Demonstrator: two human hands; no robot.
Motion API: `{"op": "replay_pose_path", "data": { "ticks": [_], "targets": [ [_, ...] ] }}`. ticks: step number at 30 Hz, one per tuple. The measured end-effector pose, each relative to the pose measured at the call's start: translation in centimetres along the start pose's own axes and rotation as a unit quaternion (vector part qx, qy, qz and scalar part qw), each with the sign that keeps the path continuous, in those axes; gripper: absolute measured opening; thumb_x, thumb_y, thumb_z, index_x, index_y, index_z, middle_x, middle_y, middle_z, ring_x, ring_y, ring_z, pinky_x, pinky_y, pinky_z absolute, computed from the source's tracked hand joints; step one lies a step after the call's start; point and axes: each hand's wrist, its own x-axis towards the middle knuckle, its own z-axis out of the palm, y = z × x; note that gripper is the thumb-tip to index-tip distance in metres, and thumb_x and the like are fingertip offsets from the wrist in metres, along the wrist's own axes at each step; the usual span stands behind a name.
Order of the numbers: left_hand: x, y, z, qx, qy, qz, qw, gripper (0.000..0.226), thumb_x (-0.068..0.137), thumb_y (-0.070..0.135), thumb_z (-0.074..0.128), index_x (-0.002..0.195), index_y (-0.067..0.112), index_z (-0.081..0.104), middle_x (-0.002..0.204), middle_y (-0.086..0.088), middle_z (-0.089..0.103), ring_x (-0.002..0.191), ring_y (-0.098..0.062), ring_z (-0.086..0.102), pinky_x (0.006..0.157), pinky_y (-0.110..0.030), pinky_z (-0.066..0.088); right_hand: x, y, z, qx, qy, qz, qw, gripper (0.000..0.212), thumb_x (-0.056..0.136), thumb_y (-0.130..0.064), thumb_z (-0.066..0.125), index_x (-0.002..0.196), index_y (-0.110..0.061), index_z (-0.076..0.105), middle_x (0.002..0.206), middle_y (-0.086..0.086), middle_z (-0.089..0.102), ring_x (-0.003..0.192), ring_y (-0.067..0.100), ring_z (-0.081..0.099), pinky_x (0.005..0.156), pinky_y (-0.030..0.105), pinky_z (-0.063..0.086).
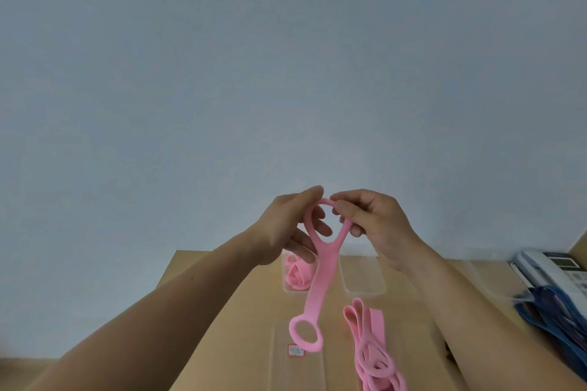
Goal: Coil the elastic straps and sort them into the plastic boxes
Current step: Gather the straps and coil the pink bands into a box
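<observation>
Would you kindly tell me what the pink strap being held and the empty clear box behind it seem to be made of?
The pink strap looks like soft matte elastic, fabric or rubber: it hangs limp without shine. The clear box looks like smooth transparent plastic: the tabletop shows through it.

Left hand (286, 227): bare; we see uncovered fingers, thumb and back of hand.
Right hand (379, 225): bare too; we see creases over the knuckles and a rounded heel of the palm.
Left forearm (165, 308): uncovered from the wrist to the frame's lower edge; the wide lens makes it swell towards us.
Right forearm (476, 311): uncovered the same way, from wrist to lower right corner.
Mark: a tiny dark speck on the left forearm, perhaps a mole; too small for us to be sure.
Nails: blurred; we cannot tell their length.
</observation>
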Motion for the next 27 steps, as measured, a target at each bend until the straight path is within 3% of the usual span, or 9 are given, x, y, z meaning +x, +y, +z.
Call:
{"op": "replay_pose_path", "data": {
  "ticks": [2, 7, 12, 17, 20, 24, 27],
  "targets": [
    [0.1, 0.3, -0.1, 0.004, -0.004, -0.009, 1.0, 0.051, 0.085, 0.056, 0.058, 0.089, 0.006, 0.063, 0.086, -0.017, 0.073, 0.065, -0.039, 0.067, 0.055, -0.037, 0.056, 0.1, 0.0, 0.0, 0.008, 0.001, -0.006, 1.0, 0.011, 0.088, -0.015, 0.071, 0.09, -0.023, 0.078, 0.075, 0.0, 0.07, 0.054, 0.011, 0.05, 0.056, 0.02, 0.046],
    [0.2, 0.2, -0.7, -0.028, -0.028, 0.024, 0.999, 0.03, 0.084, 0.027, 0.068, 0.097, 0.002, 0.058, 0.094, -0.018, 0.074, 0.062, -0.03, 0.068, 0.053, -0.032, 0.055, -0.1, 0.6, 0.2, -0.05, 0.017, -0.029, 0.998, 0.022, 0.084, -0.008, 0.075, 0.083, -0.03, 0.077, 0.071, -0.012, 0.068, 0.056, 0.003, 0.054, 0.055, 0.017, 0.045],
    [0.7, -0.3, -0.4, 0.001, 0.022, 0.083, 0.996, 0.019, 0.09, 0.011, 0.07, 0.098, -0.002, 0.058, 0.091, -0.019, 0.074, 0.068, -0.033, 0.071, 0.061, -0.037, 0.059, 0.1, 0.6, 0.5, -0.084, 0.025, -0.043, 0.995, 0.013, 0.084, -0.016, 0.077, 0.088, -0.028, 0.073, 0.07, -0.019, 0.067, 0.059, -0.003, 0.056, 0.057, 0.012, 0.045],
    [0.8, -0.7, -0.4, 0.027, 0.053, 0.114, 0.992, 0.018, 0.087, 0.006, 0.072, 0.095, -0.002, 0.058, 0.088, -0.02, 0.074, 0.07, -0.036, 0.073, 0.063, -0.04, 0.06, 0.5, 0.3, 0.0, -0.186, 0.0, -0.041, 0.982, 0.006, 0.089, -0.025, 0.072, 0.084, -0.026, 0.076, 0.078, -0.016, 0.072, 0.066, -0.001, 0.061, 0.063, 0.012, 0.046],
    [0.9, -0.9, -0.4, 0.007, 0.025, 0.07, 0.997, 0.021, 0.083, 0.006, 0.074, 0.095, 0.001, 0.057, 0.092, -0.026, 0.072, 0.075, -0.035, 0.072, 0.073, -0.047, 0.061, 0.5, 0.3, 0.2, -0.236, 0.014, -0.081, 0.968, 0.014, 0.086, -0.019, 0.074, 0.079, -0.031, 0.073, 0.07, -0.024, 0.066, 0.065, -0.003, 0.059, 0.061, 0.008, 0.042],
    [1.0, -0.6, -0.6, -0.018, -0.03, -0.006, 0.999, 0.039, 0.08, 0.025, 0.07, 0.109, -0.002, 0.062, 0.095, -0.022, 0.073, 0.083, -0.034, 0.071, 0.088, -0.051, 0.058, 0.5, 0.6, 0.6, -0.293, 0.022, -0.175, 0.94, 0.013, 0.087, -0.01, 0.072, 0.085, -0.022, 0.073, 0.075, -0.014, 0.064, 0.07, 0.001, 0.059, 0.062, 0.01, 0.042],
    [1.1, -0.5, -0.7, -0.049, -0.027, -0.012, 0.998, 0.039, 0.086, 0.027, 0.069, 0.109, -0.005, 0.068, 0.09, -0.019, 0.071, 0.079, -0.03, 0.07, 0.079, -0.041, 0.059, 0.6, 1.1, 0.7, -0.328, 0.016, -0.237, 0.914, 0.012, 0.087, -0.003, 0.069, 0.086, -0.014, 0.073, 0.078, -0.012, 0.06, 0.067, 0.004, 0.055, 0.062, 0.01, 0.039]
  ]
}}
